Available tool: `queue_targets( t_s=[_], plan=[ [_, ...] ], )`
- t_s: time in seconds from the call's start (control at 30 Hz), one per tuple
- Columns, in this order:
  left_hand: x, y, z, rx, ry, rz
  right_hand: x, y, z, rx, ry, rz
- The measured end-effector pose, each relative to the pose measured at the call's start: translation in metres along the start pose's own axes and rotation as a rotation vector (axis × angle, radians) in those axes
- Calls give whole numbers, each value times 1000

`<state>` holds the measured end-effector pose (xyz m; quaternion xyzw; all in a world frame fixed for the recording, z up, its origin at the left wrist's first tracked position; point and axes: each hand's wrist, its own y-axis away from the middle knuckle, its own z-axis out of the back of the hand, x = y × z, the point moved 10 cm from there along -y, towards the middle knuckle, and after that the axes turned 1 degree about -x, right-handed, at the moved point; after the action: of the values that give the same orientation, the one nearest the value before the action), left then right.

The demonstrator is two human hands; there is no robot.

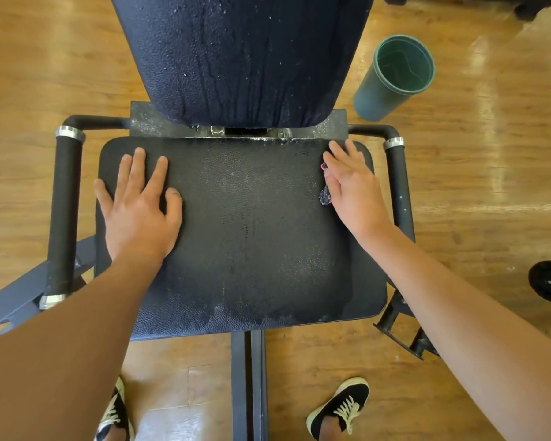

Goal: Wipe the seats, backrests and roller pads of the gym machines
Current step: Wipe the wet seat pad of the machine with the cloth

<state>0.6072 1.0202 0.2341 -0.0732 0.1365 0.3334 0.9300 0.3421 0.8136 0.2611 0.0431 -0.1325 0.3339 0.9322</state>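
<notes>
1. Seat: black textured pad at frame centre, with pale damp patches and white specks, heaviest toward 6 o'clock and along the rear edge. Judged to be the surface now being wiped.

2. Left hand: at 9 o'clock on the seat, palm down, fingers straight and spread apart, holding nothing. It probably props the person's weight while they lean over the pad.

3. Right hand: at the seat's 2 o'clock corner, laid flat, fingers extended and slightly fanned, pressing on item 4.

4. Cloth: a small dark rag with pink trim, mostly hidden beneath the right palm and showing only at the thumb side. It is pinned flat rather than bunched, which suits a sweep across the pad.

5. Backrest: at 12 o'clock, upright behind the seat and covered with droplets and downward streaks. It looks wetted but not dried.

6. Side handles: left grip at 9 o'clock and right grip at 3 o'clock, both untouched.

7. Green tumbler: at 1 o'clock on the wooden floor, well apart from the hands, mouth toward the camera. Faint lines show inside; I cannot tell whether it holds liquid. It is likely parked within reach for rewetting.
</notes>
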Motion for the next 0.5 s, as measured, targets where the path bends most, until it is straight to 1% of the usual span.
queue_targets(
  t_s=[0.13,0.23,0.37,0.5],
  plan=[
    [2,-1,1,-3,-5,1,3,17,-4,-5,17,29],
    [1,-1,0,3,-11,-3,7,8,-2,-20,69,53],
    [2,0,-1,2,-8,-5,4,-8,-1,-35,80,-6],
    [2,0,-1,3,1,-2,0,4,-2,-45,45,-18]
  ],
)
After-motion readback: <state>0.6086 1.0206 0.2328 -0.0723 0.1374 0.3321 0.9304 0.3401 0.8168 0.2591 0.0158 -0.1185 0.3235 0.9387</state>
